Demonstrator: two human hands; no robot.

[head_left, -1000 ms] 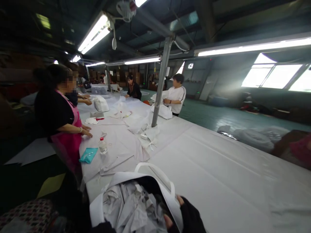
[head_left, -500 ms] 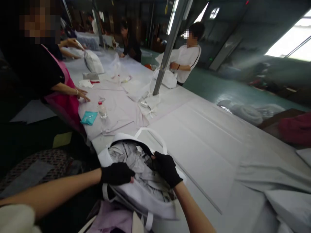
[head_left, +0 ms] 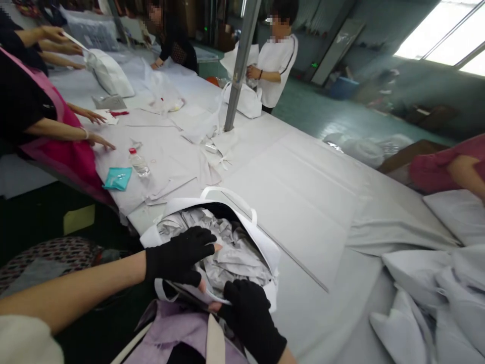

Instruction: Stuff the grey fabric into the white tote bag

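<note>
Hands first: our left hand [head_left: 178, 255], in a black glove, lies spread and flat on the crumpled paper [head_left: 231, 253] stuffed in the white bag [head_left: 265, 245], gripping nothing. Our right hand [head_left: 246, 316] is curled shut around the bag's near rim. The bag sits at the near edge of the surface [head_left: 303, 202], mouth open toward us, its handle [head_left: 227, 194] arched on the far side.

To pack well, we judge it best to press with the whole palm while the right hand keeps the rim taut, so the mouth does not fold in.

A lilac bag [head_left: 178, 333] crowds the near edge under our wrists. Farther left lie a bottle [head_left: 138, 163] and a teal packet [head_left: 117, 178], well apart. A person in a pink apron [head_left: 71, 156] works at the far left; pillows [head_left: 435, 298] pile at right.
</note>
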